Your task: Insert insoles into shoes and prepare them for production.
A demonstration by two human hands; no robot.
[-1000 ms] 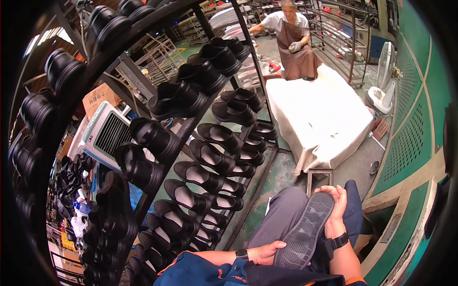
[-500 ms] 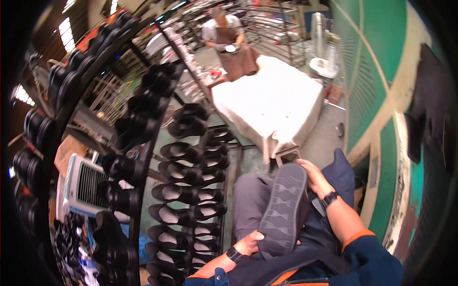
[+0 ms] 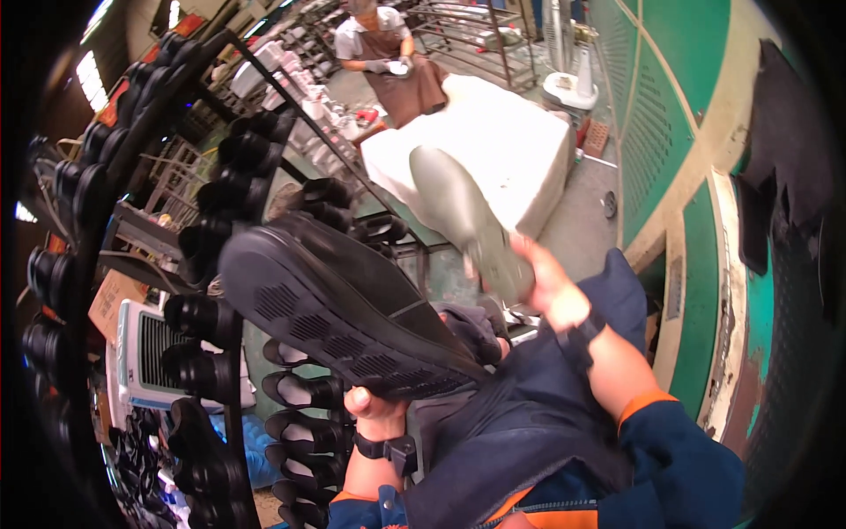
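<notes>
My left hand [image 3: 381, 413] grips a black shoe [image 3: 361, 291] from below, above my lap and to the left. The shoe lies tilted, its toe pointing to the upper left and part of its treaded sole facing me. Most of my left fingers are behind the shoe. In my right hand [image 3: 553, 286] is a smooth grey-green shoe last [image 3: 463, 203], held by its thicker near end. The last is apart from the shoe and slants away to the upper left, slightly smeared by motion.
Black racks [image 3: 233, 353] with rows of black shoes stand on the left, close to the held shoe. Ahead is a white-covered table [image 3: 520, 141], with a seated person in a brown apron [image 3: 397, 88] behind it. A green panel [image 3: 661, 132] rises on the right.
Both hands were on one shoe, sole toward me. Now the left hand has the shoe further left, and the right hand has the last, separate from it and raised forward.
</notes>
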